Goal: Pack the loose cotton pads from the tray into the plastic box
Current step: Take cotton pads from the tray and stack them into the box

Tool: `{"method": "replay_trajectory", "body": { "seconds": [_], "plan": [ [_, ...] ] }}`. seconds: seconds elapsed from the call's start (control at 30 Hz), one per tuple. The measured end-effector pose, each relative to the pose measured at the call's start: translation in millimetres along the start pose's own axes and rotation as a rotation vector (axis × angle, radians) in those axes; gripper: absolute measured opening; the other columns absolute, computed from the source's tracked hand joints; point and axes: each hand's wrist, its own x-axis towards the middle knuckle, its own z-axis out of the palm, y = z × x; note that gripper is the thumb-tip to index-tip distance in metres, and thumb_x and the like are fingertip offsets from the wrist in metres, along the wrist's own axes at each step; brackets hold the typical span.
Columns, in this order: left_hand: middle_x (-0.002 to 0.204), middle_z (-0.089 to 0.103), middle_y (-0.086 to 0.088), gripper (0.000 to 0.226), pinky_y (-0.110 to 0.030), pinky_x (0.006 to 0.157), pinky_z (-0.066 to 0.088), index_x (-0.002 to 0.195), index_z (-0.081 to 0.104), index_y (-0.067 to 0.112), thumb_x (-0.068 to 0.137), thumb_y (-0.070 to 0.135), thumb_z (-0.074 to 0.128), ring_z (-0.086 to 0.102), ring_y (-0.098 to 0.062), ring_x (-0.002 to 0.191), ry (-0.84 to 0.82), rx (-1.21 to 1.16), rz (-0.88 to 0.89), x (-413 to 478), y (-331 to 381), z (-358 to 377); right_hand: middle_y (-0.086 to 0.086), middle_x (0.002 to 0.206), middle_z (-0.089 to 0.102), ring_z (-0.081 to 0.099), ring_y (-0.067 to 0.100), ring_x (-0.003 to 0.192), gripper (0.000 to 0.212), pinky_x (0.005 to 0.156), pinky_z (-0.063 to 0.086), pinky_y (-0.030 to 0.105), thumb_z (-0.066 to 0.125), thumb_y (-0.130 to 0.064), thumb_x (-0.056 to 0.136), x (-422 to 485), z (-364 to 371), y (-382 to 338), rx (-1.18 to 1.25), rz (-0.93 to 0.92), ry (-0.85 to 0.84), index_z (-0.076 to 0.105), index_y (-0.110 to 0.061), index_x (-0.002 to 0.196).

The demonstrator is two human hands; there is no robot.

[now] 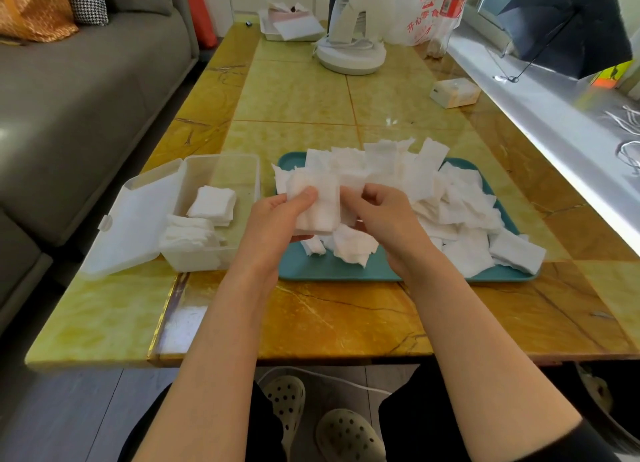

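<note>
gathering step: left hand [277,216] grips a small stack of cotton pads [318,212] over the teal tray [332,267]; right hand [377,216] pinches its edge. next, likely carry it to the plastic box [221,257].

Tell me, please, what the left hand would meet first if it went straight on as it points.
Probably the heap of cotton pads on the tray, just beyond the stack the left hand holds; depth unclear.

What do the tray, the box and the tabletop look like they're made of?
Tray: probably plastic, matte teal, evenly coloured with a rounded rim. Box: translucent plastic, slightly frosted; its walls are see-through. Tabletop: glossy yellow veined stone, or a stone-look laminate; it mirrors the window light.
</note>
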Motion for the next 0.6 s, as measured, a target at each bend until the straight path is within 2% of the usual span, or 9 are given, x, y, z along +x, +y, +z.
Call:
{"method": "replay_trajectory", "body": {
  "seconds": [0.07,0.13,0.2,0.23,0.3,0.4,0.47,0.53,0.6],
  "plan": [
    [0.088,0.07,0.004,0.01,-0.02,0.066,0.055,0.085,0.065,0.021,0.093,0.024,0.059,0.067,-0.01,0.083,0.055,0.027,0.025,0.0,-0.9,-1.6,0.016,0.073,0.056,0.049,0.019,0.07,0.037,0.064,0.042,0.034,0.062,-0.026,0.091,0.8,-3.8,-1.2,-0.021,-0.095,0.136,0.06,0.011,0.085],
    [0.086,0.067,0.004,0.016,-0.022,0.067,0.055,0.079,0.063,0.022,0.094,0.023,0.057,0.063,-0.008,0.08,0.123,0.091,0.076,0.6,-3.1,-4.6,0.026,0.081,0.062,0.054,0.019,0.072,0.033,0.068,0.047,0.039,0.063,-0.026,0.09,0.2,-7.9,-6.4,0.061,-0.139,0.143,0.062,0.007,0.086],
    [0.088,0.066,-0.004,0.019,-0.03,0.075,0.055,0.078,0.064,0.015,0.095,0.022,0.056,0.062,-0.014,0.082,0.135,0.13,0.098,1.7,-4.2,-6.1,0.015,0.087,0.071,0.065,0.017,0.08,0.018,0.078,0.055,0.039,0.063,-0.021,0.09,-3.8,-8.2,-12.5,0.19,-0.122,-0.005,0.067,-0.004,0.092],
    [0.089,0.067,-0.007,0.019,-0.032,0.077,0.055,0.082,0.066,0.012,0.095,0.022,0.056,0.064,-0.017,0.084,0.119,0.141,0.095,1.4,-3.8,-5.8,0.009,0.087,0.072,0.067,0.016,0.081,0.014,0.077,0.056,0.036,0.062,-0.018,0.09,-6.8,-5.8,-15.1,0.215,-0.12,-0.103,0.068,-0.007,0.095],
    [0.089,0.073,-0.006,0.018,-0.027,0.074,0.056,0.09,0.07,0.011,0.095,0.02,0.056,0.068,-0.016,0.085,0.058,0.141,0.087,0.7,-3.3,-3.9,0.006,0.086,0.072,0.068,0.014,0.079,0.014,0.069,0.056,0.026,0.062,-0.012,0.089,-10.5,1.8,-14.9,0.193,-0.125,-0.217,0.067,-0.003,0.099],
    [0.077,0.073,0.003,0.024,-0.021,0.07,0.055,0.082,0.07,0.019,0.095,0.014,0.051,0.069,-0.012,0.08,0.002,0.13,0.096,-1.9,-1.3,-0.5,0.015,0.088,0.072,0.068,0.013,0.076,0.019,0.066,0.055,0.022,0.066,-0.011,0.086,-9.0,9.0,-9.2,0.097,-0.125,-0.174,0.067,0.004,0.098],
    [0.072,0.071,0.005,0.034,-0.027,0.076,0.055,0.073,0.066,0.022,0.098,0.016,0.044,0.067,-0.016,0.082,0.003,0.134,0.085,-3.2,0.8,0.7,0.017,0.087,0.072,0.066,0.012,0.074,0.018,0.065,0.054,0.023,0.069,-0.014,0.085,-6.7,8.1,-6.6,0.039,-0.132,-0.136,0.068,0.003,0.092],
    [0.086,0.072,0.0,0.032,-0.037,0.088,0.054,0.082,0.067,0.022,0.1,0.021,0.041,0.067,-0.02,0.092,-0.017,0.146,0.066,-3.5,2.5,2.1,0.009,0.08,0.072,0.066,0.008,0.069,0.01,0.061,0.053,0.019,0.07,-0.015,0.084,-5.7,7.0,-5.3,0.023,-0.13,-0.123,0.068,-0.006,0.085],
    [0.094,0.072,-0.002,0.032,-0.039,0.093,0.052,0.088,0.067,0.025,0.101,0.03,0.039,0.067,-0.019,0.095,-0.03,0.136,0.054,-5.5,4.9,3.8,0.007,0.077,0.071,0.065,0.009,0.067,0.011,0.06,0.053,0.019,0.071,-0.018,0.083,-5.5,8.0,-4.9,0.016,-0.124,-0.095,0.067,-0.008,0.081]
  ]
}}
